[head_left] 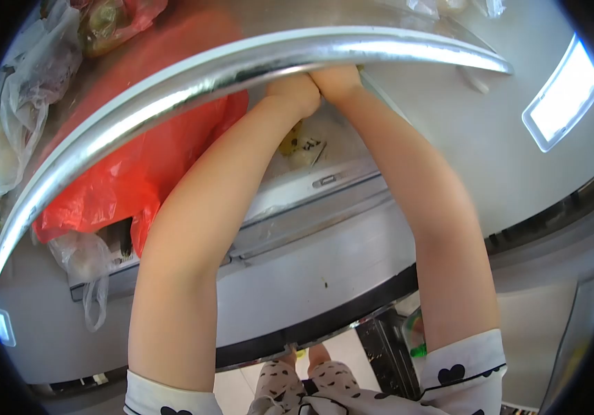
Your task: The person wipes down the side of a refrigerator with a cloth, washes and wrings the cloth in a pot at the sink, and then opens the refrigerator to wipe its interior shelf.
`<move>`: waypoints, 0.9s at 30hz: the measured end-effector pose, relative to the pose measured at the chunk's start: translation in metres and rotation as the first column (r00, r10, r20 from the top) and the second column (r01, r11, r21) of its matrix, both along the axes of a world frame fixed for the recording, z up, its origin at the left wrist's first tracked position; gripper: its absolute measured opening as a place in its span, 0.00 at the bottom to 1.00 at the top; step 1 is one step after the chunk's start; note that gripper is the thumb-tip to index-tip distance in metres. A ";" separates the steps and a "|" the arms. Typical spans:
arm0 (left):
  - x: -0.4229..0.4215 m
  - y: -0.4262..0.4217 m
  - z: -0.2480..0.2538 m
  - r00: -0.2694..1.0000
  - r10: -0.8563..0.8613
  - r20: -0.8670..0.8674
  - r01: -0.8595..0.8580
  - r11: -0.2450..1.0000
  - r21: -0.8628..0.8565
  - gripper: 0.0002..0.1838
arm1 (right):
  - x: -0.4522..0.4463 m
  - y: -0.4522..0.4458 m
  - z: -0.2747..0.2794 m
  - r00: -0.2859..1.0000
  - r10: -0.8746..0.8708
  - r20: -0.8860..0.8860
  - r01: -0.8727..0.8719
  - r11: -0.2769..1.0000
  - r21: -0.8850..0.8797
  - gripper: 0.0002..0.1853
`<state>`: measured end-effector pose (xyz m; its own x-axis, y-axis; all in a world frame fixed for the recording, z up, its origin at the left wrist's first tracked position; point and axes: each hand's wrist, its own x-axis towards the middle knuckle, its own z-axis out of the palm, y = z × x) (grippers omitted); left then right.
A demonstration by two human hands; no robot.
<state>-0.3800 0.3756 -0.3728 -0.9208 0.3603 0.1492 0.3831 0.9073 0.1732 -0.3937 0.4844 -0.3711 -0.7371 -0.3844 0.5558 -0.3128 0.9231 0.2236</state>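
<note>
Both my arms reach into a fridge, beneath a glass shelf with a chrome front edge (262,66). My left hand (294,91) and my right hand (337,79) come close together behind that edge, their wrists nearly touching. The edge hides the fingers of both, so what they hold, if anything, does not show. Below my hands, a clear plastic package with yellow and dark print (304,149) lies inside a drawer with a clear front (310,214). A large red plastic bag (131,180) lies left of my left forearm.
Knotted clear plastic bags (31,97) fill the left side, and another bag (86,259) hangs beneath the red one. A bagged item (110,24) sits on the shelf. A lit lamp panel (563,97) is on the right wall. The fridge's dark seal (317,315) runs along the front.
</note>
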 end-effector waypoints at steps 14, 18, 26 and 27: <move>-0.104 0.023 -0.035 0.990 -0.047 0.136 0.041 0.998 0.040 0.33 | -0.060 0.038 -0.006 0.865 -0.316 0.389 0.334 0.942 0.022 0.27; -0.085 0.018 -0.020 0.978 -0.089 0.191 0.092 0.996 -0.008 0.34 | -0.036 0.024 0.001 0.813 -0.401 0.423 0.447 0.895 -0.010 0.24; -0.022 0.019 0.011 0.925 -0.219 0.310 0.224 0.974 0.021 0.32 | 0.017 0.033 -0.007 0.791 -0.448 0.417 0.515 0.855 -0.059 0.26; -0.016 0.020 0.011 0.912 -0.250 0.324 0.254 0.967 0.032 0.32 | 0.027 0.033 -0.006 0.776 -0.456 0.436 0.527 0.848 -0.051 0.26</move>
<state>-0.3957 0.3952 -0.3622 -0.7966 0.5866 -0.1461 0.5240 0.7905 0.3170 -0.3665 0.5171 -0.3769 -0.9672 0.1600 0.1972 0.1667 0.9859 0.0176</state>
